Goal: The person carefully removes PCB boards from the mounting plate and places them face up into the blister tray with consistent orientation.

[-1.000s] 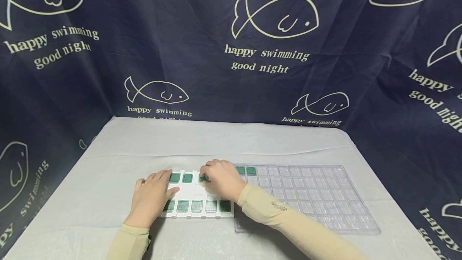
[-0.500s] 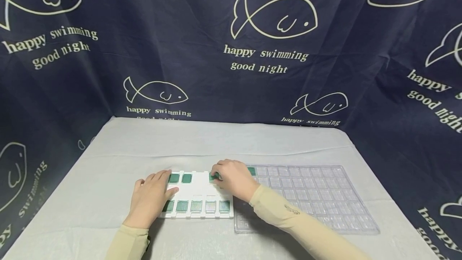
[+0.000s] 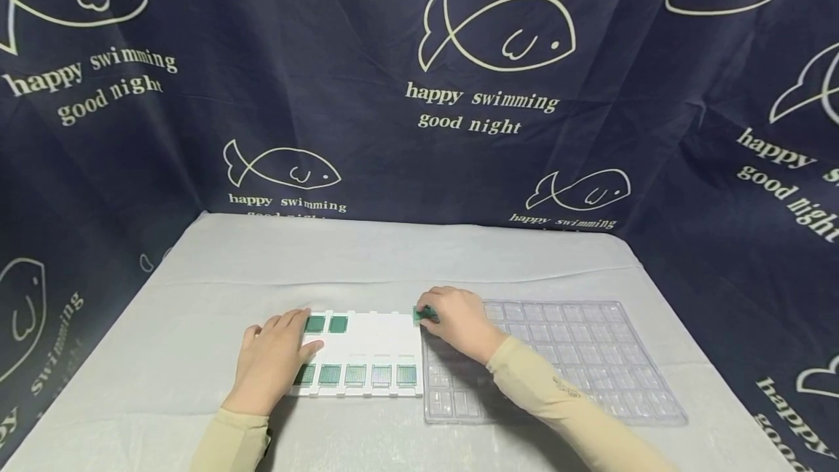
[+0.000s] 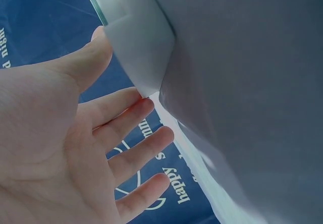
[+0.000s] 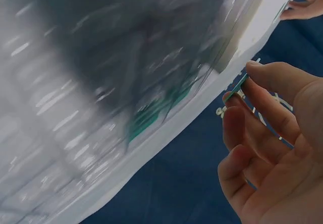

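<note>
My right hand (image 3: 459, 319) pinches a small green circuit board (image 5: 237, 87) between thumb and fingers. In the head view this hand is over the back left corner of a clear compartment tray (image 3: 557, 355), beside the white tray's right end. My left hand (image 3: 272, 359) lies at the left end of the white tray (image 3: 387, 339), its fingers nearly straight and thumb and index finger touching its edge. Two green boards (image 3: 338, 324) show in the white tray's back row; a front row (image 3: 356, 375) holds several. Through the clear tray, green boards (image 5: 146, 122) show in the right wrist view.
Both trays lie side by side on a table with a white cloth (image 3: 406, 253). A dark blue curtain (image 3: 367, 115) with fish prints stands behind and at the sides. My right forearm sleeve (image 3: 557, 392) crosses above the clear tray.
My right hand has lifted a green board from the white tray's back row and carried it right, to the clear tray's back left corner. The left hand has stayed in place.
</note>
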### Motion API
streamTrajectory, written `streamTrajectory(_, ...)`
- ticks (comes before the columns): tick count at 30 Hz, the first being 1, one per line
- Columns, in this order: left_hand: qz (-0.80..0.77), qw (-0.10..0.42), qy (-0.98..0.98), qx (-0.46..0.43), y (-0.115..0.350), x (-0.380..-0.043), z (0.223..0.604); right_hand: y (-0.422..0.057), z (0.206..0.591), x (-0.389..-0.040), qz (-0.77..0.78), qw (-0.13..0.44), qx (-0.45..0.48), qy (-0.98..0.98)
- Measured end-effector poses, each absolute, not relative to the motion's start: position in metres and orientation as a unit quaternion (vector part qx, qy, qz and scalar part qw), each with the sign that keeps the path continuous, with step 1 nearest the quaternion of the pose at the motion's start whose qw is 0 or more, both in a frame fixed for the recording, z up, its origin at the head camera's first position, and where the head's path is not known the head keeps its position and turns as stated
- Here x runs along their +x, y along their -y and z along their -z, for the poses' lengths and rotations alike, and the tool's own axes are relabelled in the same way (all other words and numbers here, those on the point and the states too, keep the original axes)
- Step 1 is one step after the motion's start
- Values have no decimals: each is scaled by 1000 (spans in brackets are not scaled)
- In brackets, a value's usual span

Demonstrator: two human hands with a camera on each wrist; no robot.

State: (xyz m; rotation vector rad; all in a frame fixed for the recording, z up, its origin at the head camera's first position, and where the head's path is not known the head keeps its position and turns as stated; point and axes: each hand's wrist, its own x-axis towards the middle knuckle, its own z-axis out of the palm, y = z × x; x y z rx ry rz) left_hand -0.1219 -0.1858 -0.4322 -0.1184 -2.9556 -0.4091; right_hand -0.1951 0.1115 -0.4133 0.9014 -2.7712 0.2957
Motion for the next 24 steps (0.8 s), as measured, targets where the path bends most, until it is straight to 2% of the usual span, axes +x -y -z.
streamTrajectory(11,130,74,988,-39,185,-123,432,-151,415,-199,-126,64,244,960)
streamTrajectory(24,129,81,987,-40,186,-123,434,-186,418,-203,-119,61,221,966)
